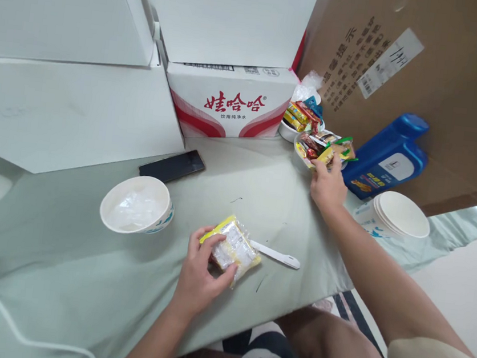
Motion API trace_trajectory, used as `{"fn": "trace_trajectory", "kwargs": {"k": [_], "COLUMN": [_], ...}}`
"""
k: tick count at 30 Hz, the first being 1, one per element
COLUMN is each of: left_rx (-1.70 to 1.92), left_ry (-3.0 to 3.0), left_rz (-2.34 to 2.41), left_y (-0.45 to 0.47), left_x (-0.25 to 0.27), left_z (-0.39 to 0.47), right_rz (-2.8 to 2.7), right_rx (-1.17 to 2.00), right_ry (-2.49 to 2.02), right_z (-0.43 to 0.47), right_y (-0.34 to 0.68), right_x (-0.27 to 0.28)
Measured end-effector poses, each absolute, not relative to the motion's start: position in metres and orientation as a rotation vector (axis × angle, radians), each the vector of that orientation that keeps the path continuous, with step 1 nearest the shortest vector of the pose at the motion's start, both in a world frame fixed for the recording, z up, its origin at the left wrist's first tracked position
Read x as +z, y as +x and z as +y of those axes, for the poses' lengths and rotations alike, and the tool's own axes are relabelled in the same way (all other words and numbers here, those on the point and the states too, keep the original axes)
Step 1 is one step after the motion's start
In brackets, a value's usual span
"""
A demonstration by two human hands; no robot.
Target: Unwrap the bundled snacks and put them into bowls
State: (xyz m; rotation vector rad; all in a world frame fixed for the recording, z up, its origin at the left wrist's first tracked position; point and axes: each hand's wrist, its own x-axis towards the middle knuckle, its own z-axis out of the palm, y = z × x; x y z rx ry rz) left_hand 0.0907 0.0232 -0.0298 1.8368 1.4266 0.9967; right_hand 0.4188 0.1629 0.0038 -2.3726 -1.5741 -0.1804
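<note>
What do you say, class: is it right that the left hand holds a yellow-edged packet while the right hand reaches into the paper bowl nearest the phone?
Not quite: the head view shows the right hand at a bowl of wrapped snacks, not the paper bowl nearest the phone. The left hand does hold the packet.

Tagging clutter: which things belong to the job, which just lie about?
Seemingly in use:
- wrapped packet, in left hand
- nearer snack bowl, right hand at it

Probably lying about:
- phone
- blue bottle
- printed carton
</note>
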Motion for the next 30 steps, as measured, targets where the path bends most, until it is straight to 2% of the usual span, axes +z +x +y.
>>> {"fn": "trace_trajectory", "kwargs": {"k": [8,13,18,23,26,30], "left_rx": [1.006,1.012,1.028,1.137,1.146,0.964], "left_ry": [1.828,1.799,1.704,1.725,1.772,1.838], "left_rz": [1.426,1.413,1.377,1.388,1.474,1.816], "left_y": [0.091,0.091,0.094,0.087,0.071,0.047], "left_x": [-0.031,-0.033,-0.030,-0.016,-0.011,-0.010], "left_z": [0.023,0.023,0.022,0.011,0.001,-0.013], "right_rz": [-1.651,-1.679,-1.861,-1.880,-1.953,-2.052], "right_rx": [-0.127,-0.233,0.126,0.177,0.172,0.098], "right_ry": [-2.262,-1.969,-1.601,-1.552,-1.530,-1.420], "right_z": [0.170,0.105,0.026,0.014,0.014,0.004], "right_y": [0.433,0.418,0.368,0.317,0.296,0.270], "right_x": [0.001,-0.004,-0.010,-0.023,-0.030,-0.032]}}
